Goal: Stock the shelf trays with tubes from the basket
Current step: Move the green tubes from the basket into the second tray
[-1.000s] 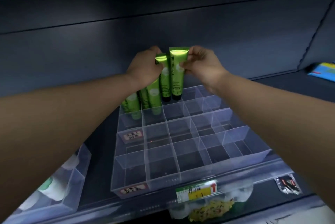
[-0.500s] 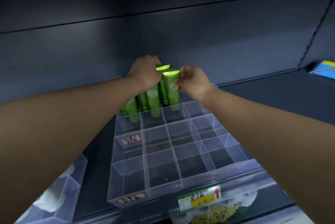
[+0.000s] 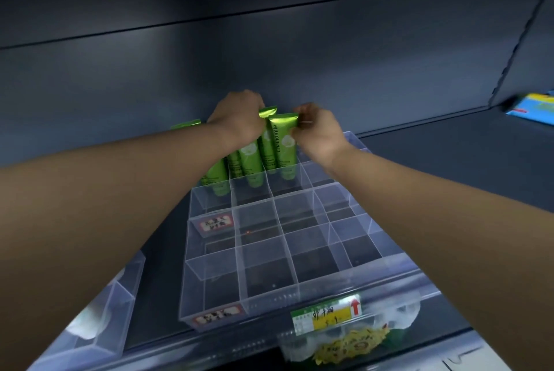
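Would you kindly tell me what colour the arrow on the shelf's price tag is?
The arrow is red, clearest in the head view.

We see two bare forearms (image 3: 120, 190) tbh, left hand (image 3: 239, 120) & right hand (image 3: 319, 132) bare too, skin uncovered all the way to frame edge.

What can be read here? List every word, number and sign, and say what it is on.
"Chamomile": along the front green tube, pinched by the right hand; the left hand grips the neighbouring green tubes.
Red up arrow: on the shelf-edge price tag; its handwriting and digits are too blurred.
Red-bordered tray labels, rear and front: blurred, unreadable.
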